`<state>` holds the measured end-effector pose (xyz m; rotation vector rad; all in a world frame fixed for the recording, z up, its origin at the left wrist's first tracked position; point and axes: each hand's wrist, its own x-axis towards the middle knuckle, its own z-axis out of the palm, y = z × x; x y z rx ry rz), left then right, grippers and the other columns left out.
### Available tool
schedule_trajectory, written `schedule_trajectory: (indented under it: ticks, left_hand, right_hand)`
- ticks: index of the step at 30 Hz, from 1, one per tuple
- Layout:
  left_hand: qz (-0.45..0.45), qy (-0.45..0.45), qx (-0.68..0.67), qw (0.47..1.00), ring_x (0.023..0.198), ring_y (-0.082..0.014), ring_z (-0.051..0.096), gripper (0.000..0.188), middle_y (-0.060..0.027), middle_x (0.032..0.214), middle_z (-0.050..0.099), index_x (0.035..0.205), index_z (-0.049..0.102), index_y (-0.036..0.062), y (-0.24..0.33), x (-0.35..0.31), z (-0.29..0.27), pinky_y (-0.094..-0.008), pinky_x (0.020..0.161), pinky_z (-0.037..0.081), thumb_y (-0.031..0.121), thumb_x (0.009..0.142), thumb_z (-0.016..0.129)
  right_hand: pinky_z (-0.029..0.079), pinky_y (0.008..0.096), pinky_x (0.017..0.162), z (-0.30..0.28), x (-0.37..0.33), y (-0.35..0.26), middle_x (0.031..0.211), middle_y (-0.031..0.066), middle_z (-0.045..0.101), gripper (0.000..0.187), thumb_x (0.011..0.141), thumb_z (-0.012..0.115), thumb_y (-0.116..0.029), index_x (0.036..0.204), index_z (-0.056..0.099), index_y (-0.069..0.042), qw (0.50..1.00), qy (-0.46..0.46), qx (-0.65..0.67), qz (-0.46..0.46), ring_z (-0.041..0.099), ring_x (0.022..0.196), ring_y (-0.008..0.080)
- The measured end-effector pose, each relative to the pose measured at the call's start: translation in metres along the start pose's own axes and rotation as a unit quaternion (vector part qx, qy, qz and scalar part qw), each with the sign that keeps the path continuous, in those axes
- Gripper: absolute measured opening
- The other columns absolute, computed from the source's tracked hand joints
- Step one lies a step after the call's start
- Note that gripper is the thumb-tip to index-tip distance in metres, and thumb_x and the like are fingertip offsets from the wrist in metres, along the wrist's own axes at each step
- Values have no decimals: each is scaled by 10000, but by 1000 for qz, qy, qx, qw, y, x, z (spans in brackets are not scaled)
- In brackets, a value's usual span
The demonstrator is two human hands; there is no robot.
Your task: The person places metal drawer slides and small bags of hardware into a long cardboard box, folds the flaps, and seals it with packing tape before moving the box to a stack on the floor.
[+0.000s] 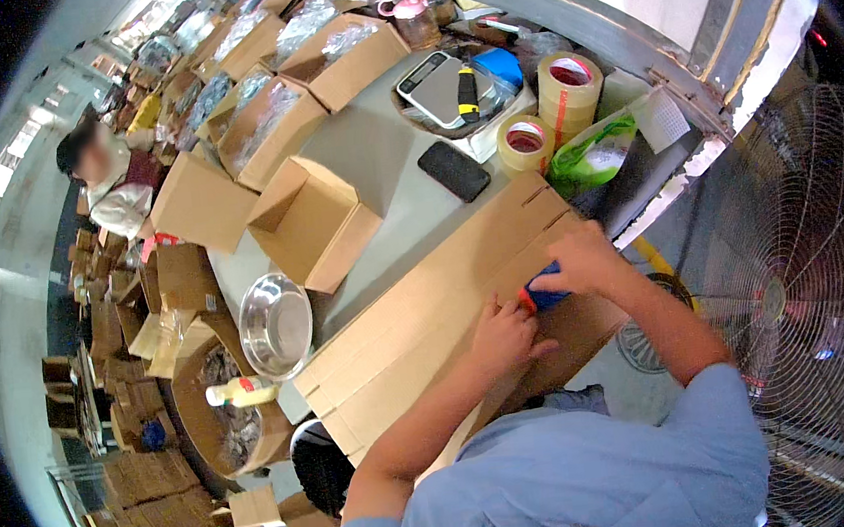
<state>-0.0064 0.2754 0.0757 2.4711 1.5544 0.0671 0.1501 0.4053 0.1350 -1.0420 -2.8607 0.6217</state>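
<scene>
A flattened cardboard carton (pixel 435 302) lies slantwise in front of me, across the table's near edge. My left hand (pixel 507 338) rests on it with the thumb held apart from the other fingers and nothing in its grasp. Just beyond its fingertips is a blue tool with a red edge (pixel 548 288), possibly a tape dispenser. My right hand (pixel 584 259) bends over this tool and holds it against the carton near the right end. The hand hides part of the tool.
Past the carton are a black phone (pixel 453 171), clear tape rolls (pixel 524 144), a scale (pixel 437 87) with a yellow-black cutter (pixel 467 94), and an open carton (pixel 310 223). A steel bowl (pixel 276 326) sits left, a large fan (pixel 785 282) right. Another person (pixel 119 190) is at far left.
</scene>
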Motion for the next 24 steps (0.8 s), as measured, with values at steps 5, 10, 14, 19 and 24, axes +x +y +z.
schedule_trajectory:
  ticks: [5,10,14,19,24]
  left_hand:
    - [-82,-14,52,995,1201,-280,439,594,-94,1146,575,1075,629,96,24,-15,6,-591,1042,218,609,810,491]
    - [-307,7,-60,950,1387,-387,88,794,-117,1513,151,1425,293,191,38,-140,18,-733,975,86,615,791,515]
    - [-551,30,-12,834,1366,-408,141,673,-138,1505,162,1420,306,167,57,-297,51,-694,1001,121,485,861,505]
    - [-705,342,-192,590,1375,-319,178,736,-164,1473,249,1419,259,58,48,-463,97,-451,1093,213,504,882,491]
    - [-392,291,-782,386,1386,-343,137,847,-123,1488,229,1448,215,98,-5,-537,144,-504,1108,177,619,840,492]
  right_hand:
    - [356,486,896,44,-69,9,931,159,615,417,765,657,-390,1003,626,-49,982,131,-6,133,551,932,332]
    - [360,474,907,114,-105,-3,1103,172,547,393,784,655,-247,1108,560,-45,974,199,-53,89,479,1051,360]
    - [394,431,893,126,-86,-63,1118,198,536,386,819,622,-213,1134,543,-2,950,287,121,36,503,1049,367]
    - [466,422,808,165,-49,-55,970,206,628,476,790,657,-345,1056,604,47,915,158,318,191,599,926,365]
    - [465,326,791,148,-60,-94,947,106,667,434,792,650,-363,1036,658,-5,813,188,496,238,614,869,200]
